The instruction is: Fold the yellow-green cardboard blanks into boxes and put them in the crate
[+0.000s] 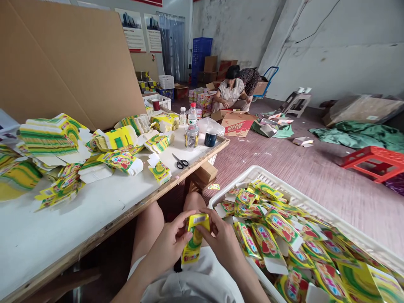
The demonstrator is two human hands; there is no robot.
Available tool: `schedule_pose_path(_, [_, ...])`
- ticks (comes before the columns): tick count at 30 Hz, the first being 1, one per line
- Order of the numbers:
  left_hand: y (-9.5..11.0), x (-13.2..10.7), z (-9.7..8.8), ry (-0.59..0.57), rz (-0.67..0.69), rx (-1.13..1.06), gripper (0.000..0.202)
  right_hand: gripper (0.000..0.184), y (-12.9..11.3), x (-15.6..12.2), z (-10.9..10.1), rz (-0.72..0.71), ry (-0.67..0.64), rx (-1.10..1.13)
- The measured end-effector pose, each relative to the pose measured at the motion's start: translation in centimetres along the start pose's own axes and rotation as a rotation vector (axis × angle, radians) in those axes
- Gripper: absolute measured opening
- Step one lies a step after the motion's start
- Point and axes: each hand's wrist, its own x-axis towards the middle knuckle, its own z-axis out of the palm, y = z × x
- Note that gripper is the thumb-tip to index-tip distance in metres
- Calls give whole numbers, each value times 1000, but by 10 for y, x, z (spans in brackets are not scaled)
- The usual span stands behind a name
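Carton (193,248) is right in front of the person, above the lap, with both hands on it. It's standing up at a slight lean, long axis running from about 1 o'clock down to 7, barcode end at the top. Left hand (168,240) has it from the 9 o'clock side, right hand (223,235) from 3, so neither one's really nearer, both are touching.

Grip-wise, both hands are closed in on the upper part, thumbs on the face you can see, left thumb at the edge and right one further in. Fingers behind it are mostly hidden, so can't tell how hard they're pressing. Bottom end pokes out free below the hands, towards 7.

Round about: crate (232,182) full of similar packs (268,242) at 2 to 4 o'clock, its near side just beside the right forearm. Table (94,219) is over at 9 to 11, with flat stacks (50,141) on it and scissors (181,163) near its edge, around 11.
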Motion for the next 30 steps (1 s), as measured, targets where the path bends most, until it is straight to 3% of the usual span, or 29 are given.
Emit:
schedule_pose_path(4, [-4, 3, -2, -9, 11, -102, 53, 32, 1, 2, 0, -1, 47, -14])
schedule_pose_path(8, [-5, 5, -3, 4, 0, -183, 54, 37, -2, 3, -3, -28, -11, 30])
schedule_pose_path(14, [-3, 4, 0, 9, 14, -168, 50, 35, -4, 3, -1, 59, -27, 66])
schedule_pose_path(20, [-10, 9, -5, 36, 0, -257, 47, 32, 6, 6, -9, 6, -74, 339])
schedule_pose_path(26, [4, 9, 2, 54, -23, -229, 43, 36, 7, 7, -2, 138, -17, 733])
schedule_pose_path(30, [7, 10, 6, 102, 0, -137, 33, 33, 4, 2, 9, 157, 59, 720])
